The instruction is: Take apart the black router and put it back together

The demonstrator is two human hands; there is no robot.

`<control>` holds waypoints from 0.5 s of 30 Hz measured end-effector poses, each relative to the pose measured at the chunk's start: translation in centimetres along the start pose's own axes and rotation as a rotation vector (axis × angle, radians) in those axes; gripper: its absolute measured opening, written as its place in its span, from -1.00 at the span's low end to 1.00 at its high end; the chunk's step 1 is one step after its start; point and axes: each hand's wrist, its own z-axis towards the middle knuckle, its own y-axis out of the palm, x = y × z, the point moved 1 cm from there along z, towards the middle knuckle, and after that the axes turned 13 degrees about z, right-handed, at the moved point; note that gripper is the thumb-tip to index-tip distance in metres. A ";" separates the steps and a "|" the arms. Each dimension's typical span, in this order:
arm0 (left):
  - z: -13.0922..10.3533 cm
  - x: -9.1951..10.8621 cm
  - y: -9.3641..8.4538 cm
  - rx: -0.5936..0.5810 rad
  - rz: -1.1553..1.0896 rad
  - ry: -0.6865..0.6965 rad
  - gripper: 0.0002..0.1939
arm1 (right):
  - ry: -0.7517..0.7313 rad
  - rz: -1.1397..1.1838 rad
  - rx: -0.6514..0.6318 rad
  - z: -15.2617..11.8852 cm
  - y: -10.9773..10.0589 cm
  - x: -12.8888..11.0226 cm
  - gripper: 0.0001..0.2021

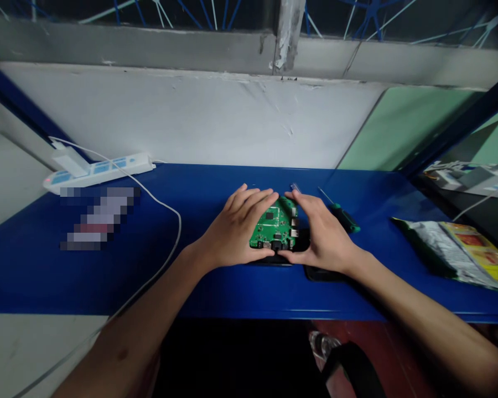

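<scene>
A green circuit board (269,221) with metal ports along its right and front edges sits over a black base on the blue table (108,282). Around its left side curls my left hand (236,226), thumb at the front edge and fingers over the far part. My right hand (326,232) grips the right side, thumb near the front ports and index finger at the far corner. A black object (315,273) lies partly under my right hand. Behind that hand is a green and black screwdriver (344,217).
A white power strip (103,170) with a plugged-in adapter stands at the back left. Its white cable (178,221) crosses the table beside my left arm. A blurred flat item (102,215) lies nearby. At the right is a shiny food packet (460,249).
</scene>
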 end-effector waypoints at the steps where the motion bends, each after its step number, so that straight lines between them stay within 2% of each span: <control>1: 0.0 0.1 0.0 0.001 0.012 0.000 0.17 | -0.007 0.001 0.011 0.0 0.1 -0.1 0.18; 7: 0.1 0.4 -0.2 0.014 -0.003 -0.018 0.10 | 0.020 0.118 0.011 -0.1 0.1 -0.5 0.31; 12: 0.1 0.5 -0.5 0.103 -0.221 -0.061 0.17 | 0.122 0.346 0.005 -0.2 -0.5 -0.4 0.47; 15: -0.1 0.8 0.0 0.115 -0.411 -0.077 0.21 | 0.155 0.372 -0.072 -0.2 -0.5 -0.5 0.50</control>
